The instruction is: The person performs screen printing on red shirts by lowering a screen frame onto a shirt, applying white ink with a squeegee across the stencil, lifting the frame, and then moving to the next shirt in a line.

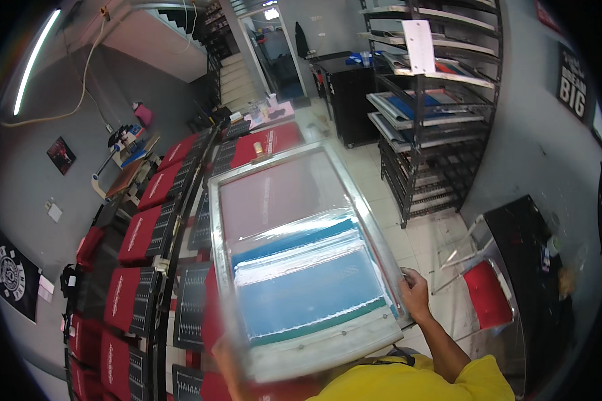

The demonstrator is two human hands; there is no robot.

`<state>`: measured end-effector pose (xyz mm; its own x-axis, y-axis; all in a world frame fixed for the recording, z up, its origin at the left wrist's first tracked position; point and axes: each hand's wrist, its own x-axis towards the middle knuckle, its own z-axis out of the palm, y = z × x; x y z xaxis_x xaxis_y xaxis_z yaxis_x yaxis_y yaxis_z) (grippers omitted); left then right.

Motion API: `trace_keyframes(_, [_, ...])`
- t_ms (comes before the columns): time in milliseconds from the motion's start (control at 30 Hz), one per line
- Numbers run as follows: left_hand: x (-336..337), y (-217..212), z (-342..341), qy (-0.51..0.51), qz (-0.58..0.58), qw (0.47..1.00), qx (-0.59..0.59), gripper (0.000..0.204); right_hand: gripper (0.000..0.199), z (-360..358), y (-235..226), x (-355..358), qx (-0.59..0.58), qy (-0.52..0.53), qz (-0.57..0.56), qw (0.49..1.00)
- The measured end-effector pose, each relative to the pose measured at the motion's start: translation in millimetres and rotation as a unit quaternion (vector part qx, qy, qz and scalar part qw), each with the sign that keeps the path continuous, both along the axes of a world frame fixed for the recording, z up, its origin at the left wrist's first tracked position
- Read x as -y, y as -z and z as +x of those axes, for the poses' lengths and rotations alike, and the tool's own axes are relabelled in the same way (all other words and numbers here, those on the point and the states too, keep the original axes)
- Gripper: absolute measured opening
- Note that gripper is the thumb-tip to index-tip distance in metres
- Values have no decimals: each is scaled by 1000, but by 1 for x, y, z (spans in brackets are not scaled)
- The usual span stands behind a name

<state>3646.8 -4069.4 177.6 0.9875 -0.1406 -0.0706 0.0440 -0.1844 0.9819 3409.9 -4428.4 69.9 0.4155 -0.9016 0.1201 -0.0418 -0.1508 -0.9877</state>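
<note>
A large screen printing frame hangs tilted in front of me, above the row of boards. Its pale metal border surrounds a mesh with blue, white and green patches. A pale bar with bolt heads crosses the near end, beside a green strip. My right hand is closed round the frame's right side near the lower corner. At the lower left corner, my left hand grips the other side; it is blurred, and the frame partly hides its fingers.
Red printed fabric pieces lie on two rows of dark boards to the left. On the right stand a black rack holding more frames, a chair with a red seat and a dark table. Stairs rise at the back.
</note>
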Motion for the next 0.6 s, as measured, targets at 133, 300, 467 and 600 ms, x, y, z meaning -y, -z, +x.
trace_keyframes(133, [76,20,71,17,35,999,0,31,30,36,-2,73,-25,45,21,998])
trace_keyframes(300, [182,34,129,42,47,998,12,31,30,85,11,180,-43,50,-15,998])
trace_keyframes(467, [307,36,203,58,50,997,29,32,31,144,-3,294,-54,39,-10,998])
trace_keyframes(600, [396,24,253,43,5,999,-12,32,33,194,-20,379,-25,36,22,999])
